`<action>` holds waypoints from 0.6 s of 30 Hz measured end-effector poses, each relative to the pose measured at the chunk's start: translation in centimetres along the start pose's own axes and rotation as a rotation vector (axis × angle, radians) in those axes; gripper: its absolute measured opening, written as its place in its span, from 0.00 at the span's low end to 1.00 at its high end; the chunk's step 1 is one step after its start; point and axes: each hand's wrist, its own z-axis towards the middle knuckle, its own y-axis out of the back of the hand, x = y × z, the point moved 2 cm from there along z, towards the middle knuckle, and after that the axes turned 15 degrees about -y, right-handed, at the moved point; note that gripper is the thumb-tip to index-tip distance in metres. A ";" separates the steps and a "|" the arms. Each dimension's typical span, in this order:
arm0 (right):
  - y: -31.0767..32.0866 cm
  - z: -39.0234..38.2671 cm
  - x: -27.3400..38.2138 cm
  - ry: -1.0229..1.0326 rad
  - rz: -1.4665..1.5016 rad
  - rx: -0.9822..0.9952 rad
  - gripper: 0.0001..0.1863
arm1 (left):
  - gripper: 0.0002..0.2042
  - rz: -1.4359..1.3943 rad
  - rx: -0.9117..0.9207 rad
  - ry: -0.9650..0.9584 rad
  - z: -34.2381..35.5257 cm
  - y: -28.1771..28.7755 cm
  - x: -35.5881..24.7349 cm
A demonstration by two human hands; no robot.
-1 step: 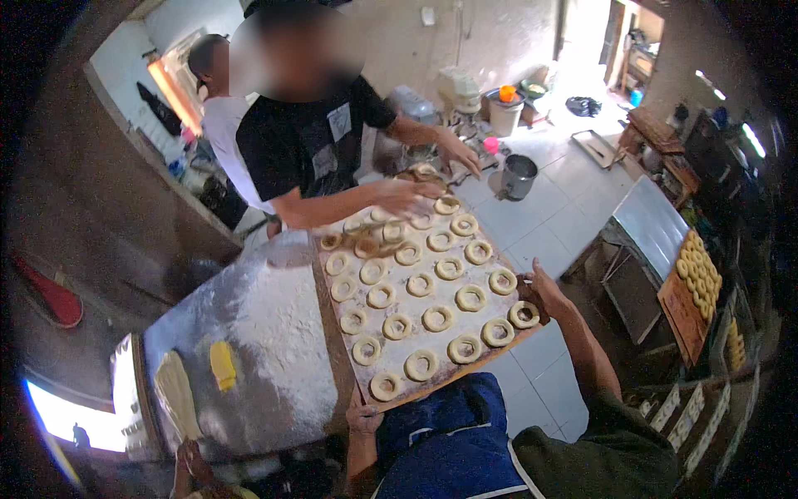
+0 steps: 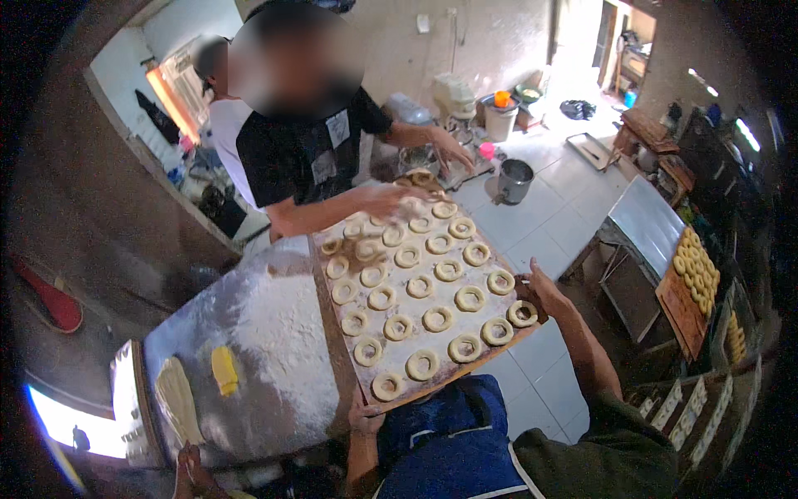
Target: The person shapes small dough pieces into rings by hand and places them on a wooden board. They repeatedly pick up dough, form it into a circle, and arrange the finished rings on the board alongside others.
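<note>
Left hand (image 2: 364,417), right hand (image 2: 544,293): my fingers pinch the board (image 2: 395,353)
Beyond fingers: co-worker's arm (image 2: 320,212) over dough rings (image 2: 459,298)
Left: flour (image 2: 281,333)

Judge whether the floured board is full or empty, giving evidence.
Well filled, not empty: rows of dough rings lie across the board, with floured gaps between them. A co-worker's arm partly hides the far end.
</note>
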 end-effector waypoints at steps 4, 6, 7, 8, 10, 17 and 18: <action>-1.3 -1.5 -0.6 0.119 0.080 0.114 0.50 | 0.49 -0.039 -0.064 0.000 0.2 2.9 -0.5; -1.6 -2.7 -1.9 0.237 0.127 0.134 0.49 | 0.48 -0.016 -0.077 0.016 -0.2 3.8 -1.7; -1.9 -3.1 -3.0 0.208 0.151 0.058 0.50 | 0.48 0.037 -0.106 0.015 -0.3 4.2 -2.3; -2.0 -4.0 -4.6 0.219 0.180 0.050 0.50 | 0.48 0.086 -0.085 0.008 -0.7 4.3 -3.0; -1.7 -6.2 -8.2 0.188 0.372 0.079 0.42 | 0.48 0.131 -0.102 0.037 -0.9 4.2 -3.7; 1.3 -18.8 -23.4 0.685 -0.403 -0.546 0.38 | 0.47 0.347 0.079 0.251 5.4 -2.4 4.4; 2.0 -21.0 -25.6 0.598 -0.057 -0.414 0.37 | 0.47 0.364 0.119 0.289 5.5 -3.8 6.6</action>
